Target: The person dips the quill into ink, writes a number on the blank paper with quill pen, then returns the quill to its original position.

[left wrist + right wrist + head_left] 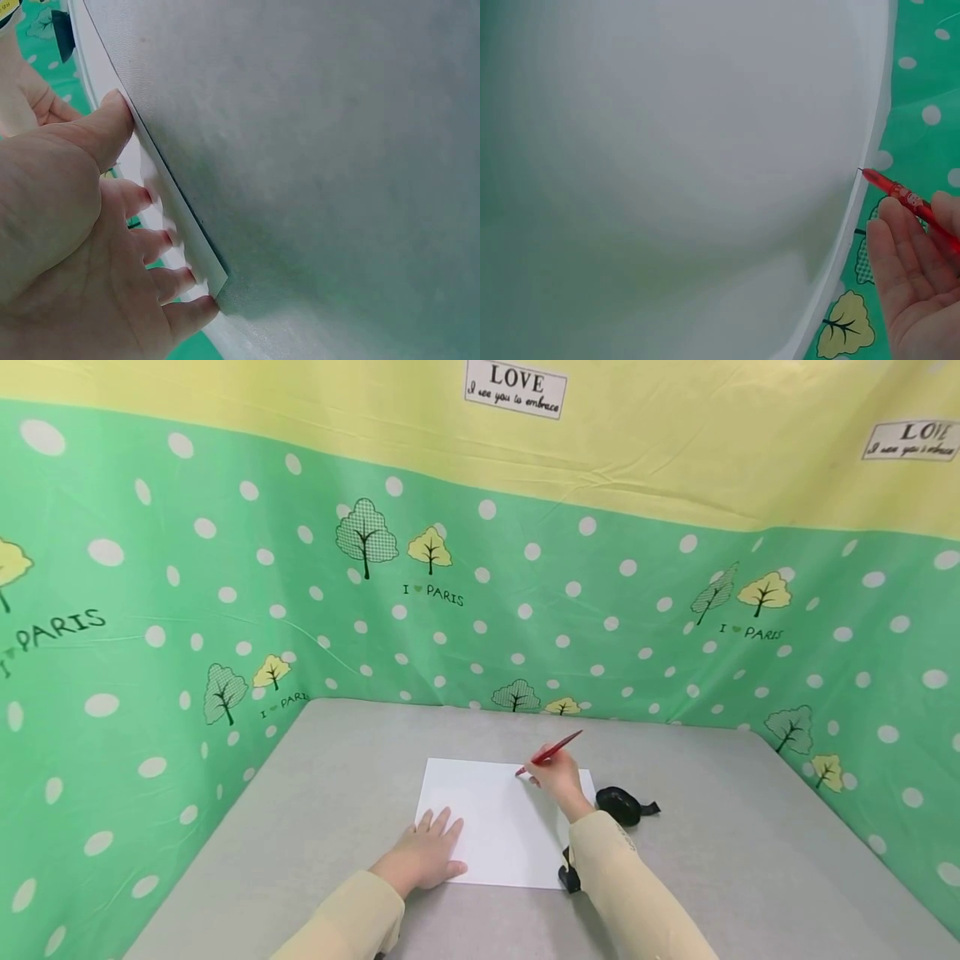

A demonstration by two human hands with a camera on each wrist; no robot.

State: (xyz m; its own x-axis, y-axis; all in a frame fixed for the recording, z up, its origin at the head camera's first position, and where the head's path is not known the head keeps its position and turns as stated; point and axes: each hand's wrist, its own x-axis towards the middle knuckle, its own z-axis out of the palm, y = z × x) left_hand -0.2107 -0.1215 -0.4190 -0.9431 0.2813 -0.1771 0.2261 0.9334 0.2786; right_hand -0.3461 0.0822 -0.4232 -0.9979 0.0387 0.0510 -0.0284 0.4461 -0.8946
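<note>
A blank white sheet of paper (498, 835) lies on the grey table. My left hand (429, 853) rests on its lower left part, fingers spread and thumb near the bottom edge. Seen from the wrist, the left hand (97, 195) has its fingertips along the edge of the paper (184, 225). My right hand (557, 777) pinches a red pen (553, 749) near the sheet's upper right part. The pen slants up to the right, its tip close over the paper. In the right wrist view, the fingers hold the red pen (911, 201) near its pointed end.
A black rounded object (619, 806) with a short tail sits right of the paper, beside the right sleeve (626, 877). Another black piece (570, 875) shows at the sheet's lower right corner. Green and yellow printed cloth (465, 635) hangs behind and around the grey table (300, 827).
</note>
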